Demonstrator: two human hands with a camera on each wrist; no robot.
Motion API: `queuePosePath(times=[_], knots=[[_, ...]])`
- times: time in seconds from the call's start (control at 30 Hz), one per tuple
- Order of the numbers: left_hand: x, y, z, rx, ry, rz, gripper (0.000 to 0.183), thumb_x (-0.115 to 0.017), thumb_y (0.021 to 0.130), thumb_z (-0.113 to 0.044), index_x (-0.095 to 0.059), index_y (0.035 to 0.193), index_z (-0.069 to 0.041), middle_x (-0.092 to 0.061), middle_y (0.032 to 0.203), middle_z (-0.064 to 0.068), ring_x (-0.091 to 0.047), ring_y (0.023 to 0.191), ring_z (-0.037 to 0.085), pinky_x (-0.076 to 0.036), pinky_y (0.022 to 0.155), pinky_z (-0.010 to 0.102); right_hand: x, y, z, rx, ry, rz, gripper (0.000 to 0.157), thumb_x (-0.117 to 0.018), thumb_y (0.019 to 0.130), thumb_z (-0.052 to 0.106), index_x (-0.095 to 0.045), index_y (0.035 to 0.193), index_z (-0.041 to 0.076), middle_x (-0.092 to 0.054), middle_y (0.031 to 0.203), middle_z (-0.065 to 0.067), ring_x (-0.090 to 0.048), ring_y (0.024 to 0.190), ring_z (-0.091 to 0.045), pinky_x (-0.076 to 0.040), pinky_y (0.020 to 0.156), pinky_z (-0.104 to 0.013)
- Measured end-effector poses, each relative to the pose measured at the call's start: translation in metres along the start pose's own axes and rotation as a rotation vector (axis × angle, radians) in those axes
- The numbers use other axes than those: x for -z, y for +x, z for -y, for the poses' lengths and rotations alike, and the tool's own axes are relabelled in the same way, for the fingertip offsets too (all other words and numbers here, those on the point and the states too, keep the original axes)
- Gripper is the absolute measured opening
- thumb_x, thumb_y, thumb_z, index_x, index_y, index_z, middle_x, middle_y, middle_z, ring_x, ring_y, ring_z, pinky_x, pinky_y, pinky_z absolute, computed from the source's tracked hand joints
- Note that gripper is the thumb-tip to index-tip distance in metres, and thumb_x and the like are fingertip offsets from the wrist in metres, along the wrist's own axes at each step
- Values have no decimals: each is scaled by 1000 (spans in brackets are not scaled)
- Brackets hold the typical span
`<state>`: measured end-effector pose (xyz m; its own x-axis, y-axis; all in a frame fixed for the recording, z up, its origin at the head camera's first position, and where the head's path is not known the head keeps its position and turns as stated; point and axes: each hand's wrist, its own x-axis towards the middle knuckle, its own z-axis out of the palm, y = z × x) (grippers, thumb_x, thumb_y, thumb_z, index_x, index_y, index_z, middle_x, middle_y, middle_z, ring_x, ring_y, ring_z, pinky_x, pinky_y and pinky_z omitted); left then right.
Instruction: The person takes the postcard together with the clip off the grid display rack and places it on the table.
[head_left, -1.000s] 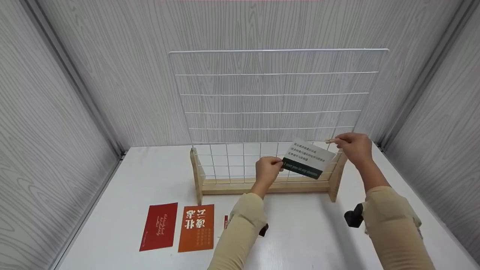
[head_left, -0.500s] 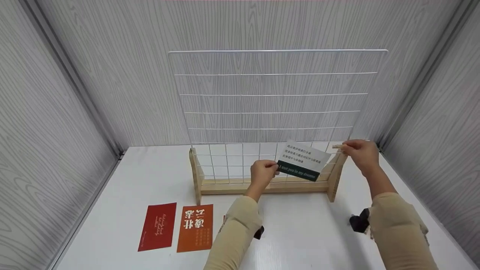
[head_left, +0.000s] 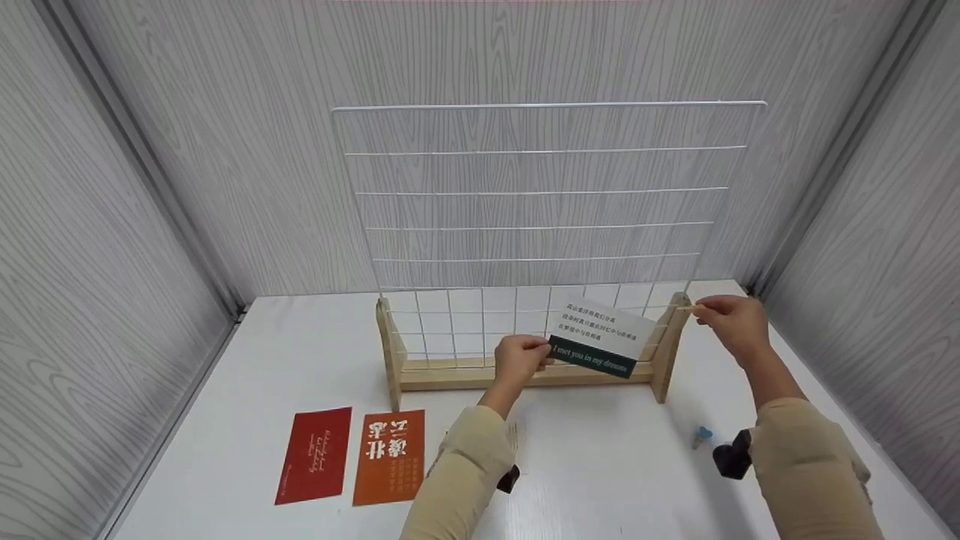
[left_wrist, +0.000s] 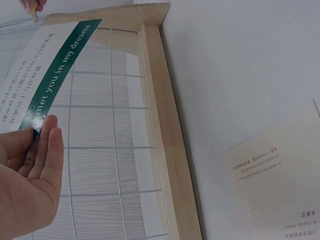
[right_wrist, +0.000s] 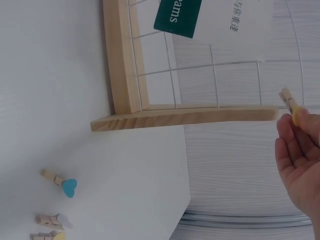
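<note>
In the head view my left hand (head_left: 519,364) pinches a white and green postcard (head_left: 600,322) by its left edge, in front of the wire grid panel (head_left: 442,322). The card tilts down to the right, and its printed side faces me. To the right of it, my right hand (head_left: 735,328) holds a small wooden clothespin (right_wrist: 289,100) with a yellow decoration between thumb and fingers. That clothespin's tip is close to the top of the stand's right wooden leg (right_wrist: 200,116), apart from the card.
A red card (head_left: 315,455) and an orange card (head_left: 389,457) lie on the table at the left. A cream card (left_wrist: 275,175) lies near the left forearm. On the right are a blue-heart clothespin (right_wrist: 60,183) and more clothespins (right_wrist: 49,220). The grid stands in a wooden base (head_left: 525,379).
My left hand and the postcard have moved down and slightly left. The right hand with the clothespin has moved right and down, away from the card. A blue-topped clothespin has come into view beside the right forearm.
</note>
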<state>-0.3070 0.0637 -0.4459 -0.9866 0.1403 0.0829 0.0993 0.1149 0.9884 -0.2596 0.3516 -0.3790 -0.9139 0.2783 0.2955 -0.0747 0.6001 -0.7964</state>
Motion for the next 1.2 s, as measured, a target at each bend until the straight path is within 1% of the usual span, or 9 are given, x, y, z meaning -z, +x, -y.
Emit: queuePosePath(times=[0.1, 0.13, 0.33, 0.37, 0.5, 0.63, 0.73, 1.07, 1.2], knots=[[2, -3, 3, 24, -13, 3, 10, -61, 77, 1, -65, 86, 5, -63, 72, 8, -61, 59, 15, -50, 55, 24, 2, 1, -13, -8, 44, 14, 33, -61, 81, 19, -59, 95, -11, -61, 84, -16, -58, 71, -12, -45, 69, -25], [2, -4, 5, 29, -18, 4, 10, -61, 77, 1, -65, 86, 5, -63, 72, 8, -61, 59, 14, -50, 56, 25, 3, 7, -30, 21, 118, 28, 30, -63, 79, 19, -61, 94, -8, -62, 82, -13, -58, 70, -13, -45, 67, -25], [4, -11, 16, 62, -95, 17, 11, -59, 77, 5, -63, 87, 7, -62, 75, 10, -62, 65, 22, -50, 59, 27, 6, 23, -90, 16, 234, 82, 34, -67, 75, 23, -62, 95, -4, -61, 86, -15, -59, 73, -18, -47, 71, -32], [4, -12, 18, 66, -110, 19, 12, -58, 77, 5, -63, 88, 8, -62, 76, 11, -62, 67, 24, -50, 60, 27, 5, 24, -99, -7, 198, 76, 34, -66, 77, 23, -61, 96, -5, -60, 88, -17, -59, 75, -20, -46, 73, -33], [2, -17, 25, 93, -134, 14, 14, -59, 77, 5, -64, 89, 7, -62, 78, 11, -62, 68, 23, -50, 58, 24, 2, 46, -172, -33, 202, 68, 24, -63, 79, 19, -64, 96, 2, -61, 89, -10, -60, 75, -18, -48, 68, -28], [-1, -24, 33, 122, -140, 14, 15, -59, 78, 4, -64, 92, 5, -63, 77, 10, -62, 65, 18, -50, 57, 24, -2, 65, -240, -73, 74, 5, 34, -61, 78, 36, -63, 101, 10, -61, 92, -6, -59, 80, -17, -48, 68, -23], [-3, -29, 40, 148, -157, 11, 16, -59, 77, 4, -64, 92, 6, -63, 77, 11, -62, 63, 18, -50, 56, 25, -4, 71, -276, -36, -14, -52, 40, -59, 76, 46, -62, 100, 14, -61, 91, -5, -59, 78, -16, -47, 64, -19], [-7, -41, 61, 218, -184, 29, 13, -58, 78, 5, -64, 90, 6, -63, 75, 10, -62, 61, 17, -50, 56, 25, 0, 46, -279, -51, -77, -96, 39, -58, 76, 47, -62, 95, 14, -61, 87, -4, -59, 76, -16, -46, 60, -17], [-8, -45, 66, 248, -183, 41, 13, -57, 78, 5, -63, 89, 7, -62, 74, 11, -62, 62, 17, -50, 56, 25, 5, 30, -260, -87, -31, -51, 41, -59, 77, 44, -62, 99, 10, -61, 88, -3, -59, 75, -12, -46, 60, -15]])
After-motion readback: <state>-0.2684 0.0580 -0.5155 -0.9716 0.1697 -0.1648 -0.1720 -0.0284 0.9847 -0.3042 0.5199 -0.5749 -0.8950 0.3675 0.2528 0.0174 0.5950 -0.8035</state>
